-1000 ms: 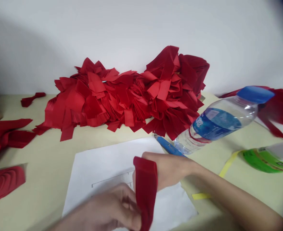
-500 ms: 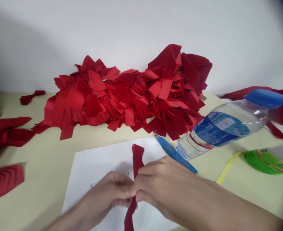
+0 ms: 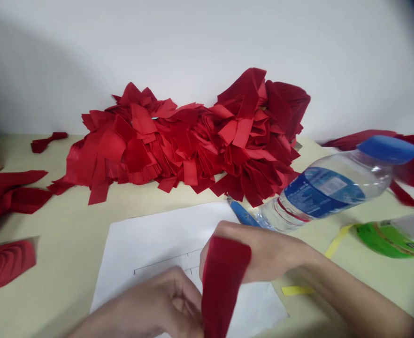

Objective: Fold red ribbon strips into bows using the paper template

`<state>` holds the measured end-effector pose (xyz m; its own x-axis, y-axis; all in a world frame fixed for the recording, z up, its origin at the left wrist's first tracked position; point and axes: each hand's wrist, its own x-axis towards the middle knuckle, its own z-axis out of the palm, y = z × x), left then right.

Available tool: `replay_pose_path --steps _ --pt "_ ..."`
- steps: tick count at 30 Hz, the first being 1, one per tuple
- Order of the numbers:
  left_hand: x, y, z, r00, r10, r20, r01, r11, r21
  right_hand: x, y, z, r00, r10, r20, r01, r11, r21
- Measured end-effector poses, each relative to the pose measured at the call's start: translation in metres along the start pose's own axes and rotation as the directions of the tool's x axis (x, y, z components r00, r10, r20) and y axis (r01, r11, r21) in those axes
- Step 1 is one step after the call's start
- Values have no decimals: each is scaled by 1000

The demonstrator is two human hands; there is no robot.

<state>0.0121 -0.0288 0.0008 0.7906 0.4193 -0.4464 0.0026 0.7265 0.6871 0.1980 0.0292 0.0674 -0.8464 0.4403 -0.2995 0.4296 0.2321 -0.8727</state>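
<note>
A dark red ribbon strip [image 3: 224, 286] stands steeply above the white paper, its upper end in front of my right hand. Low in the view, my left hand [image 3: 168, 300] is closed, its fingertips pinching the strip near its lower visible part. My right hand [image 3: 266, 253] is curled behind the strip at its upper end, closed on it; its fingertips are mostly hidden by the ribbon. Beneath both hands lies the white paper [image 3: 140, 239], marked with a drawn line and short ticks.
A heap of red ribbon pieces [image 3: 179, 145] lies against the wall. More red pieces [image 3: 3, 197] are at the left. A water bottle [image 3: 326, 188] lies tilted beside a blue cutter [image 3: 244, 213]. At right are a green-labelled bottle [image 3: 386, 237] and a yellow strip [image 3: 296, 290].
My right hand has turned and moved up and right, away from my left hand. The ribbon has swung with its broad face towards me. My left hand has dropped slightly.
</note>
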Motion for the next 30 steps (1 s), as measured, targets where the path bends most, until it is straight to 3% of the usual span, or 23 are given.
replay_pose_path --steps 3,5,8,10,13,17,21,26,30 --pt "5 -2 10 998 -27 -56 36 986 166 2 -7 12 996 -7 91 19 991 -132" --pt "7 -1 14 988 21 -152 16 971 239 2 -12 25 1000 -8 7 10 942 -335" --pt "8 3 10 950 123 -288 -48 966 255 -2 -20 47 979 -106 -176 -47 719 -693" --pt "6 8 3 918 165 -361 -113 980 162 -7 -23 58 917 -241 -319 -138 557 -819" --pt "2 15 -3 898 173 -404 -212 976 -55 -14 -25 64 815 -392 -427 -218 476 -852" --pt "0 19 -3 875 158 -458 -296 923 -247 -15 -25 63 784 -410 -466 -245 486 -839" --pt "2 17 -9 835 147 -531 -347 889 -300 -11 -19 55 777 -394 -492 -254 519 -816" --pt "0 14 -18 876 224 -426 -387 855 -345 -9 -9 25 818 -99 -566 -293 775 -559" --pt "-3 16 -15 900 284 -332 -383 878 -286 -9 -4 3 898 74 -434 -231 919 -321"
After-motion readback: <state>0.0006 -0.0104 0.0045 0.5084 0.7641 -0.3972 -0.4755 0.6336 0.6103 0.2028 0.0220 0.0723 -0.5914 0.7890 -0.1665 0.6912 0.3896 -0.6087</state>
